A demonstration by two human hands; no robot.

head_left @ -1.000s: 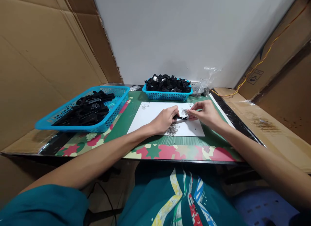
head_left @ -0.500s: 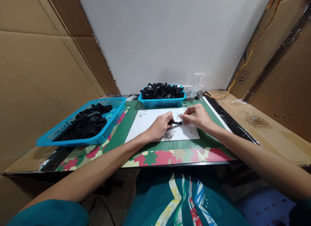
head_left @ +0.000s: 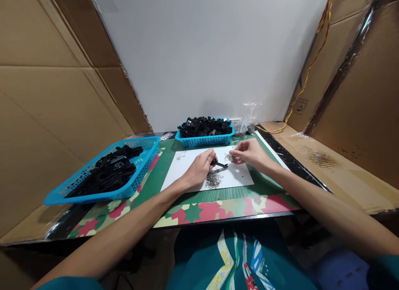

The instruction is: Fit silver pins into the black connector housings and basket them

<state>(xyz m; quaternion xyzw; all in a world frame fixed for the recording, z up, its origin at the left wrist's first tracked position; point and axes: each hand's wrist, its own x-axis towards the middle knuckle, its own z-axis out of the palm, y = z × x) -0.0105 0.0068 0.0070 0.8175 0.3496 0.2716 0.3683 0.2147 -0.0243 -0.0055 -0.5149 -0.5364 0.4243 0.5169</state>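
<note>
Plainly, the left hand (head_left: 199,168) curls around a black piece (head_left: 221,164).

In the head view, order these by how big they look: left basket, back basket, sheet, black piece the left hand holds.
1. Left basket
2. Sheet, partly hidden
3. Back basket
4. Black piece

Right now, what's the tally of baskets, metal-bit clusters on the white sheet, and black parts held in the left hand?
Blue plastic baskets: 2
Clusters of small metal bits: 3
Black part in left hand: 1
Total: 6
</note>
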